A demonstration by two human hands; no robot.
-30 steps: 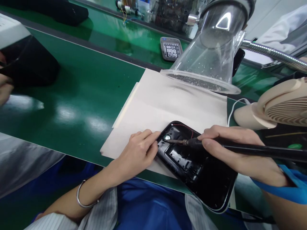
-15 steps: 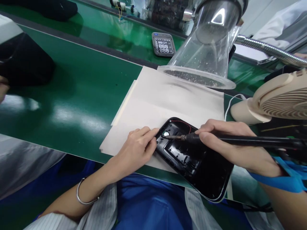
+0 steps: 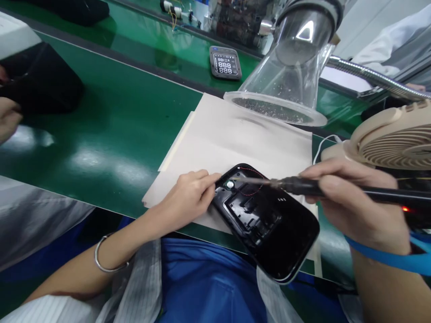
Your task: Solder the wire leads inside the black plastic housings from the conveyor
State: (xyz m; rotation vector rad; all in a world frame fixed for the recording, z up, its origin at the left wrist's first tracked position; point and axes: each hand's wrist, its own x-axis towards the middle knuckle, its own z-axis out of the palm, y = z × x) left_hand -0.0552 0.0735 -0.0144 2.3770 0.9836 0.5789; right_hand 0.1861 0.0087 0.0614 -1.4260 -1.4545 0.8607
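My right hand (image 3: 362,202) grips a soldering iron (image 3: 298,185) by its black handle. The iron's thin tip points left, over the upper end of a black plastic housing (image 3: 292,229). Close to that tip, a small round silvery part (image 3: 230,184) sits in the housing, and a thin red wire (image 3: 252,169) curves beside it. The fingers of my left hand (image 3: 190,197) are closed at the housing's left edge, holding it. The housing lies tilted on a white sheet (image 3: 202,148), its lower end jutting past the table edge.
A clear fume-extraction hood (image 3: 286,85) hangs over the sheet's far side. A beige fan (image 3: 393,139) stands at the right. Behind the sheet lies a device with a lit display (image 3: 225,63). Another person's hand (image 3: 8,119) is beside a black-and-white object (image 3: 43,80) at far left.
The soldering iron has lifted off the round part, and my right hand has drawn back to the right. My left hand stays at the housing, which has shifted slightly left in view.
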